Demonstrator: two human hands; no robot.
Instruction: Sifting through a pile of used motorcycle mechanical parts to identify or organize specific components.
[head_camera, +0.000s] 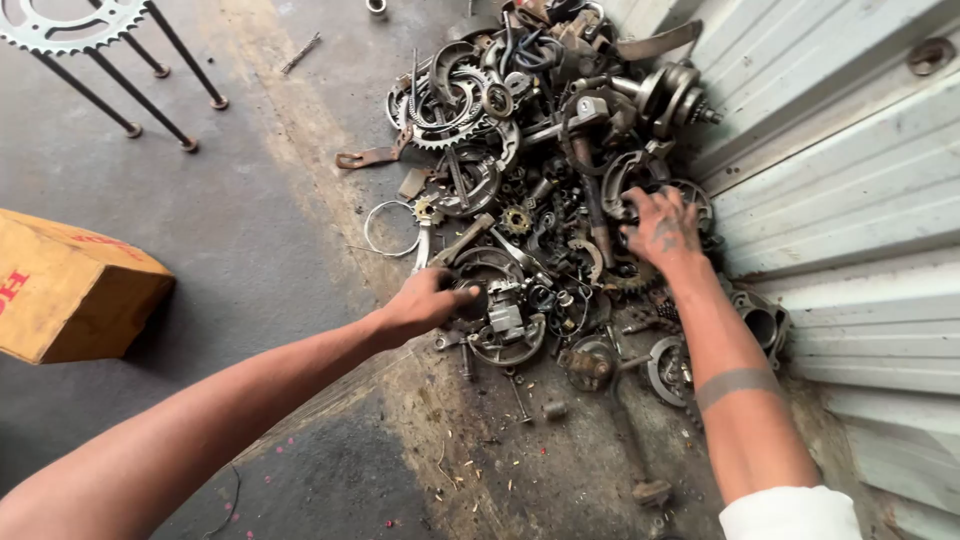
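I see my left hand (425, 300) with its grip closed around a dark round metal part (470, 300) at the near left edge of the heap of greasy scrap engine parts (540, 180); I cannot tell the part's long axis, since my fingers hide most of it. A curved grey brake shoe (510, 345) lies just beside it. My right hand (662, 228) rests flat on the heap further right, fingers spread and its grip open, pointing away from me. The heap lies on a stained grey concrete floor (260, 230) against a pale corrugated metal shutter (850, 180). A tan cardboard box (70, 290) sits far left.
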